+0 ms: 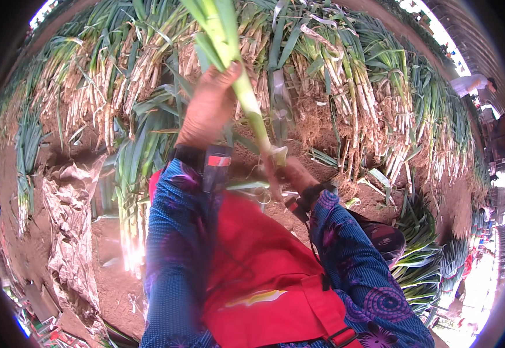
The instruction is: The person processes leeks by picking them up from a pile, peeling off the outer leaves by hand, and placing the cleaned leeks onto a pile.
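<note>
One crumpled pale-brown sheet (69, 232); left hand (209, 110) closed round one long green-and-white leek (245, 95), raised above brown soil (122, 290), presumably light, firm-shafted, tear-prone in leaf, best gripped mid-shaft; right hand (294, 174) blurred at its base, grip undeterminable; heaped green-topped, white-stemmed leeks (368, 110), uncountable.

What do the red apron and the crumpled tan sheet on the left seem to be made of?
Red apron: probably woven fabric, fairly matte, since it drapes and folds softly. Crumpled sheet: perhaps thin plastic, slightly shiny, given its sharp creases, though woven sacking is possible.
</note>
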`<state>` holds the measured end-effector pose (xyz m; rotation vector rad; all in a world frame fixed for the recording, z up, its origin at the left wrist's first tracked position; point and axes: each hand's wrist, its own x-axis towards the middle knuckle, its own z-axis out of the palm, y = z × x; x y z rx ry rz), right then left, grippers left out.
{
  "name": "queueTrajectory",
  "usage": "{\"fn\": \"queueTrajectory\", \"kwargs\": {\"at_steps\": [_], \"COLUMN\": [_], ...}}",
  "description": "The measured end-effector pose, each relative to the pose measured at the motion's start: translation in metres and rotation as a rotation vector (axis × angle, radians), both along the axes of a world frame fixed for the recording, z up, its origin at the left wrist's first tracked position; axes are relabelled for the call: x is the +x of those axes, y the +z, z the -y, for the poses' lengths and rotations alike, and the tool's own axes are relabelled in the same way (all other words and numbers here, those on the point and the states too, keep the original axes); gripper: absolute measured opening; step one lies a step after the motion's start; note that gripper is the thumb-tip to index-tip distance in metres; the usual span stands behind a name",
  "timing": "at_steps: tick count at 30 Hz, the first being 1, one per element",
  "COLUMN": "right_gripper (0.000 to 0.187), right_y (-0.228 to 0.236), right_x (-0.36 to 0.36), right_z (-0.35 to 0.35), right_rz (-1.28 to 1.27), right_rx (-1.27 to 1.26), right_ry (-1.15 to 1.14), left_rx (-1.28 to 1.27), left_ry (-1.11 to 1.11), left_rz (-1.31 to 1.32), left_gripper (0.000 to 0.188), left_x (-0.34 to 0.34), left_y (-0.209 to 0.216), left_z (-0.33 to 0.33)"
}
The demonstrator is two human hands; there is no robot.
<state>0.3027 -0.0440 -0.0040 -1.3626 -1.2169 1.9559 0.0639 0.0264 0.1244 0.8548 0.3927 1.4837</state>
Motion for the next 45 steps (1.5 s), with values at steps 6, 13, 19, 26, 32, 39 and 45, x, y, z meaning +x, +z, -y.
{"fn": "queueTrajectory", "kwargs": {"at_steps": [6, 13, 19, 26, 32, 39, 45], "right_gripper": [0.041, 0.039, 0.039, 0.03, 0.019, 0.015, 0.013], "right_y": [-0.103, -0.155, 0.079, 0.108, 0.101, 0.097, 0.097], "right_x": [0.065, 0.185, -0.013, -0.059, -0.05, -0.051, -0.051], "right_z": [0.059, 0.073, -0.016, -0.007, -0.008, -0.002, 0.002], "right_rz": [0.733, 1.167, -0.118, -0.138, -0.149, -0.263, -0.258], "right_rx": [0.295, 0.679, 0.265, 0.408, 0.282, 0.116, 0.092], "right_ry": [0.33, 0.604, 0.023, 0.084, 0.088, 0.012, -0.029], "left_rx": [-0.082, -0.234, -0.267, -0.311, -0.448, -0.548, -0.574], "left_ry": [0.13, 0.127, 0.31, 0.398, 0.38, 0.371, 0.381], "left_rz": [0.194, 0.232, 0.045, -0.123, -0.161, -0.137, -0.158], "left_gripper": [0.029, 0.026, 0.025, 0.034, 0.039, 0.041, 0.04], "left_x": [-0.06, -0.041, -0.023, -0.001, 0.004, 0.01, 0.018], "left_y": [0.001, -0.003, -0.027, -0.03, -0.027, -0.032, -0.027], "left_z": [-0.003, -0.02, -0.023, -0.015, -0.009, -0.008, -0.004]}}
